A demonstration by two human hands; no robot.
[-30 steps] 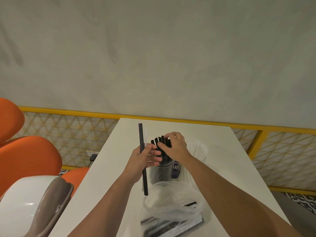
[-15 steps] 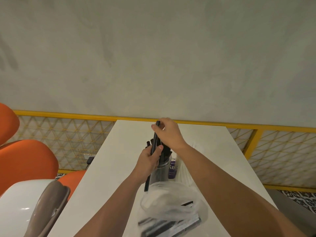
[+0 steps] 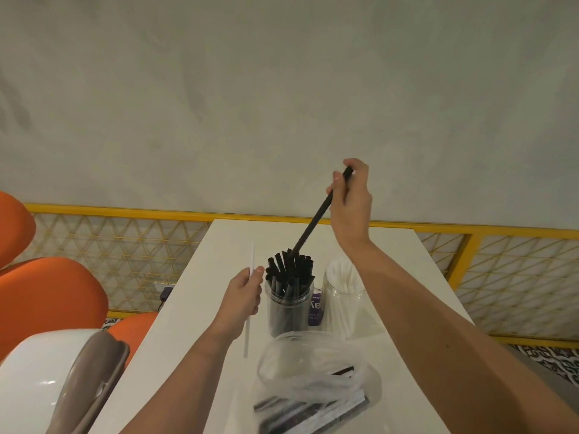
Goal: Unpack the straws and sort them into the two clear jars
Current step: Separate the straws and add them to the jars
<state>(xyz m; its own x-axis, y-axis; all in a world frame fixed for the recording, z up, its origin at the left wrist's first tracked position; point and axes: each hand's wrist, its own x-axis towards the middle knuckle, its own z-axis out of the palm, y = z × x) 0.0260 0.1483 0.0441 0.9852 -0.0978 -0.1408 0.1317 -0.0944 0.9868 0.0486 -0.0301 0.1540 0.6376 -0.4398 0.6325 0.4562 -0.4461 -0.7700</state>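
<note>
Two hands: right [image 3: 351, 202] pinches black straw [image 3: 316, 219], left [image 3: 242, 296] grips white straw [image 3: 249, 296].

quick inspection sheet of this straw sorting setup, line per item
surface: white rectangular table, bare at its far end
job's things: clear jar of black straws left of clear jar of white straws; one long black straw with its lower end among the jarred tops; crumpled clear plastic bag near the front edge, wrapped straws inside
clutter: small purple-labelled item between the jars, only partly visible
grippers: right hand pinches the black straw's top; left hand grips a thin white paper straw wrapper
cables: a dark plug or adapter beyond the table's left edge, unclear
surroundings: grey wall, yellow mesh railing, orange chairs on the left
</note>
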